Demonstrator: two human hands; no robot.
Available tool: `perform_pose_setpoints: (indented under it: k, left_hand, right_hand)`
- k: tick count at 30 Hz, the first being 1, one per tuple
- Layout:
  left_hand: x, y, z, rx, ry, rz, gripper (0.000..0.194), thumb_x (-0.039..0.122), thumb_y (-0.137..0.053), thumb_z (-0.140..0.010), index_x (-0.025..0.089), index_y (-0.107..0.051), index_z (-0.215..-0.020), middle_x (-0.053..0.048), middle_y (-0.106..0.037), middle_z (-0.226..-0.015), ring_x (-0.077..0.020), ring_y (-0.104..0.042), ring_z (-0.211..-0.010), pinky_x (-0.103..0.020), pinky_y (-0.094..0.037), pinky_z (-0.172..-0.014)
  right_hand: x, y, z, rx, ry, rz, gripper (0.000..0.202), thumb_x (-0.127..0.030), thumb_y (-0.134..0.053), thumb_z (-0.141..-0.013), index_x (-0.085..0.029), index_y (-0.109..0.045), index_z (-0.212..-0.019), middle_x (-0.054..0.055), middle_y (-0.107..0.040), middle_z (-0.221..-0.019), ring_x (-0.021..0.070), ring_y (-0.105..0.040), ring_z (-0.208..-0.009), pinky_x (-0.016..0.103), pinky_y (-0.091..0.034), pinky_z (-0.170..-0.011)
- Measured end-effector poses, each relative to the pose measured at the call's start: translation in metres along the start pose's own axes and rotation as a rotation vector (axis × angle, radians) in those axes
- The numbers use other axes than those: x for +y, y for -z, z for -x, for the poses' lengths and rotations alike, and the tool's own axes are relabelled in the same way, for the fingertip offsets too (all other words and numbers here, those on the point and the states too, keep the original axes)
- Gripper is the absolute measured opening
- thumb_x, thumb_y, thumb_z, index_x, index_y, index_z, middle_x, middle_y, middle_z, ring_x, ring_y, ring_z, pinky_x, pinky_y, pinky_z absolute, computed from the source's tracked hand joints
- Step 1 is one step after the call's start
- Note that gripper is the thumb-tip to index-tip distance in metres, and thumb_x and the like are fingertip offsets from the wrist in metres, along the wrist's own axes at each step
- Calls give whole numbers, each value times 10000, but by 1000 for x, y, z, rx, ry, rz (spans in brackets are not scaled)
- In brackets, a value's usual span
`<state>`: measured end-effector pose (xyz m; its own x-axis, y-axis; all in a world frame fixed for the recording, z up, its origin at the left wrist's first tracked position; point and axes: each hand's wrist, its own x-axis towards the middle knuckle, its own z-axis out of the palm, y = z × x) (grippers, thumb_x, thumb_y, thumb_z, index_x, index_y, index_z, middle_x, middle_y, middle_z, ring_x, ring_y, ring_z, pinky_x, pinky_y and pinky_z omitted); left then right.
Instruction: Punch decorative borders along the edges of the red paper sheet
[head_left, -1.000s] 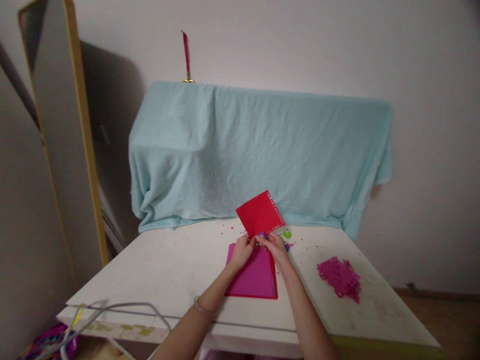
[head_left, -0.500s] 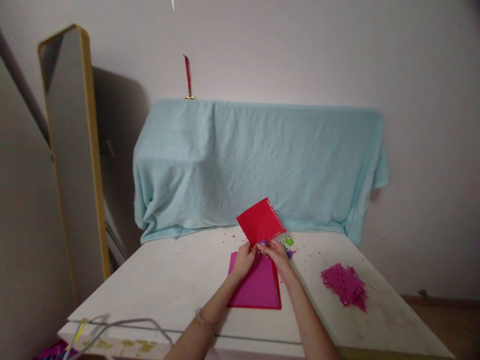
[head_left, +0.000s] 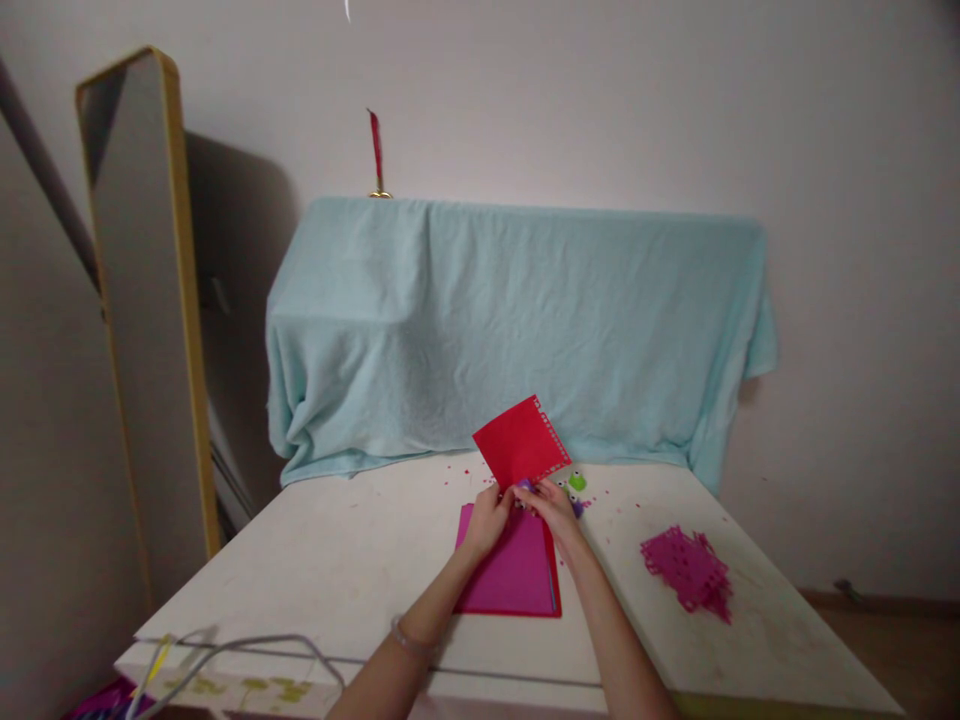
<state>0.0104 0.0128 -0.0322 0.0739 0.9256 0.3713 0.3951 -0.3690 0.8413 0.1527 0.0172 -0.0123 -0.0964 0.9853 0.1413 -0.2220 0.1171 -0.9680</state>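
Observation:
A red sheet of paper (head_left: 520, 438) is held up at a slant, with small cut-outs lining its right and lower right edges. My left hand (head_left: 491, 520) is closed, pinching the sheet's lower corner. In my right hand (head_left: 553, 507), also closed, is a small purple paper punch (head_left: 525, 486), set at the sheet's lower edge; fingers cover much of it. Beneath my hands lies a stack of magenta paper (head_left: 506, 575) with red sheets showing under it. Just beyond my right hand sit a green punch (head_left: 577, 482) and another purple punch (head_left: 577, 508), partly hidden.
A heap of punched magenta paper (head_left: 688, 568) rests on the right of the white table (head_left: 352, 560). Tiny paper bits are scattered near the hands. A light blue cloth (head_left: 517, 320) hangs behind the table. Grey cables (head_left: 247, 642) cross the front left edge; a mirror (head_left: 139, 300) leans at left.
Both hands, the red sheet and the purple punch stay in nearly the same place. Only a very slight shift of the view shows.

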Motion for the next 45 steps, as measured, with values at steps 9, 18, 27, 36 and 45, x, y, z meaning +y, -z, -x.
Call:
perform_pose_setpoints:
  k: [9, 18, 27, 36, 45]
  left_hand:
    - [5, 2, 2, -16, 2, 52, 328, 385, -368, -898, 159, -596, -829, -42, -647, -743, -151, -565, -648, -237, -393, -612]
    - [4, 1, 0, -2, 11, 41, 333, 390, -369, -899, 165, -599, -815, -46, -668, -797, -158, -593, -708, -243, -413, -659]
    - [5, 2, 0, -22, 23, 27, 325, 391, -373, -899, 168, -594, -815, -39, -661, -771, -151, -582, -676, -236, -410, -633]
    - [5, 2, 1, -14, 36, 34, 339, 401, -375, -900, 166, -598, -798, -47, -663, -766, -157, -585, -673, -233, -405, -612]
    - [4, 2, 0, -1, -1, 21, 329, 393, -370, -903, 168, -600, -831, -47, -666, -816, -157, -585, -719, -240, -406, -650]
  right_hand:
    - [3, 2, -1, -14, 3, 8, 407, -430, -788, -561, -177, -640, -844, 1, -638, -700, 104, -490, -530, 221, -315, -475]
    - [7, 6, -5, -51, -3, 8, 387, -409, -781, -587, -169, -637, -853, -12, -613, -670, 88, -457, -510, 217, -285, -462]
    - [-2, 0, 1, -23, -3, 8, 423, -441, -792, -550, -167, -642, -835, -19, -601, -642, 85, -446, -500, 217, -287, -455]
    - [-17, -8, 9, 19, -1, 38, 435, -476, -801, -501, -180, -642, -777, -11, -616, -613, 100, -464, -476, 228, -299, -444]
    - [-14, -6, 7, 21, -14, 31, 468, -486, -804, -481, -179, -643, -795, 8, -645, -676, 108, -492, -513, 223, -323, -457]
